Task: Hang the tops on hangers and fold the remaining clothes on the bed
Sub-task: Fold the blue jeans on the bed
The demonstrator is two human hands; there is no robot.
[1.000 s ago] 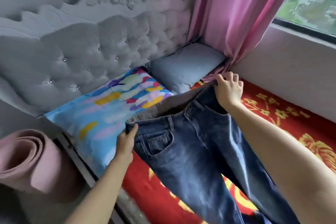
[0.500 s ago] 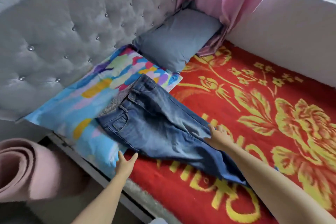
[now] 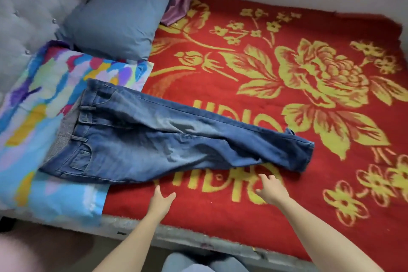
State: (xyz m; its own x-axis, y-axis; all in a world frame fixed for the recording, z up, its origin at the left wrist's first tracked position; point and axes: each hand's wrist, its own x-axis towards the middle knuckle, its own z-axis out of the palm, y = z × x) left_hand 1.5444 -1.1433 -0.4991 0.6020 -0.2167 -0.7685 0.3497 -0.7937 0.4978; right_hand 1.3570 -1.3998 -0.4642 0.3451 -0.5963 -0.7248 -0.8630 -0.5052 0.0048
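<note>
Head cam: L hand (image 3: 162,202), R hand (image 3: 272,190) fingers spread near jeans (image 3: 154,139), 2nd leg hidden.

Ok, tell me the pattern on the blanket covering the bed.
Red blanket with yellow flowers and lettering, best in the head view.

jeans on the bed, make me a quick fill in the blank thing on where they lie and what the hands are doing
1. The jeans have their waistband on the colourful ____.
2. Their legs lie on the blanket, which is ____ with yellow flowers.
3. The left hand and right hand are both ____, holding nothing.
Missing words: pillow; red; open.
</note>
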